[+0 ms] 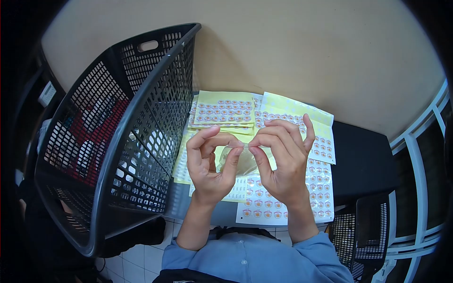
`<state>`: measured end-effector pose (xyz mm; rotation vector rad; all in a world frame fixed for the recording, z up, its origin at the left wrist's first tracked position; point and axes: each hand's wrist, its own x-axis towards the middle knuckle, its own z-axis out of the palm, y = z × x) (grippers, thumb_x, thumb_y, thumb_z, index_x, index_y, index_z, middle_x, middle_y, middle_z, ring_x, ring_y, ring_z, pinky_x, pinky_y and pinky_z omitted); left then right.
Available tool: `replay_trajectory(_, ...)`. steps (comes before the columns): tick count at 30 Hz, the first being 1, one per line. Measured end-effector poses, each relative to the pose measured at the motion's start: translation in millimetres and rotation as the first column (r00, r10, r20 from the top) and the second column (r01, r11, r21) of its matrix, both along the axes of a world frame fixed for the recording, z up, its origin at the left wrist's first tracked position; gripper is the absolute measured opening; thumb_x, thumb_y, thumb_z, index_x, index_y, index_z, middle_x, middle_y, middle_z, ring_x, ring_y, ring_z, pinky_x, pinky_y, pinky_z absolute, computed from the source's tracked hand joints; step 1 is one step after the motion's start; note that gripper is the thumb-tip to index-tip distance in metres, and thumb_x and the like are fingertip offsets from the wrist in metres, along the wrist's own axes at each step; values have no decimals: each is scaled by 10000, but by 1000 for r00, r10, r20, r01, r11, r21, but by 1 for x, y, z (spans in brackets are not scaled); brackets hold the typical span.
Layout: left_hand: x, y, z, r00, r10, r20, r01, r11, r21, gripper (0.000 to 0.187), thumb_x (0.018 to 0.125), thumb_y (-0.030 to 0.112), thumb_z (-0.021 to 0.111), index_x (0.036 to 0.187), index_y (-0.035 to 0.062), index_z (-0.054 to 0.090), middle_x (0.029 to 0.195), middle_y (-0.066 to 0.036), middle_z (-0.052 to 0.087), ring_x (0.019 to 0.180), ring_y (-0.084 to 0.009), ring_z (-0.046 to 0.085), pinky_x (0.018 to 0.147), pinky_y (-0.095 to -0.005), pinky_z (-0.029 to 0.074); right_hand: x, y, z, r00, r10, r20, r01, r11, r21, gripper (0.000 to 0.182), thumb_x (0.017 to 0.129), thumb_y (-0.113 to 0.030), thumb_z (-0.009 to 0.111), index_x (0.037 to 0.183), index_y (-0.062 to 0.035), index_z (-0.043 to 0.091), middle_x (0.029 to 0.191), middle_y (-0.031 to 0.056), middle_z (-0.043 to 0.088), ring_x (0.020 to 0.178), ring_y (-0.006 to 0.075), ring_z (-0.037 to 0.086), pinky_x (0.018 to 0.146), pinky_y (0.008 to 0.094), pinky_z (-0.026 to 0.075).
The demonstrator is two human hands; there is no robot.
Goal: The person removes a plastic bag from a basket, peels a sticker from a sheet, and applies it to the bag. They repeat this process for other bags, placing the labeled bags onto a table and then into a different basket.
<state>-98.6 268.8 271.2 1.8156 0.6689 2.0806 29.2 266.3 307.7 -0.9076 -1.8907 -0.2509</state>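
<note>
Both hands are raised over the table, fingertips nearly touching. My left hand (212, 160) pinches one side of the top edge of a small clear plastic bag (240, 162), thumb against index finger. On the other side of that edge, my right hand (281, 158) pinches the bag in the same way, its other fingers raised. The bag hangs between the hands and looks pale; its contents are hard to make out. Under and around the hands lie sticker sheets: a yellow-edged stack (224, 111) behind, and a white sheet with rows of round stickers (264, 207) in front.
A large black perforated basket (141, 108) stands on the left, with red and white items inside. A beige wall (292, 52) rises behind the table. To the right are a black surface (363, 160), a dark crate (368, 231) below it and a white metal frame (417, 174).
</note>
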Motion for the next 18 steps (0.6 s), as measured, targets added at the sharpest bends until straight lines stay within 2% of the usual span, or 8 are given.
replay_trajectory(4,-5,2,-1,999,21,-38,-20,1000,17,539,720,-81,582,1169,-25,289,800,-98,556,764,-144,551,731,-244,421,-7,0,-1,1000,-7,-27,8,999,39,79,674,-111,625,723,-120,563,741,-14,539,852,163,542,980,457,129)
replay_trajectory(6,-7,2,0,1000,-19,7,20,1000,-24,642,713,-84,585,1240,-34,222,804,-100,554,771,-146,551,743,-250,424,-10,0,-1,999,-28,-14,29,998,64,78,676,-116,623,725,-117,563,740,-12,540,844,157,547,980,457,128)
replay_trajectory(9,-9,-1,8,999,-43,-19,42,998,-48,713,707,-86,584,1278,-47,159,794,-98,553,775,-141,551,759,-255,425,-13,-1,-3,999,-41,0,41,997,69,75,677,-118,621,725,-116,563,740,-12,541,853,154,547,982,456,127)
replay_trajectory(18,-18,-2,3,998,-22,-53,16,993,-115,686,693,-102,584,1252,-69,189,774,-97,569,767,-135,570,731,-233,439,-22,-4,-8,997,-76,-2,76,995,65,77,674,-126,625,719,-116,563,740,-16,543,859,150,545,981,458,131)
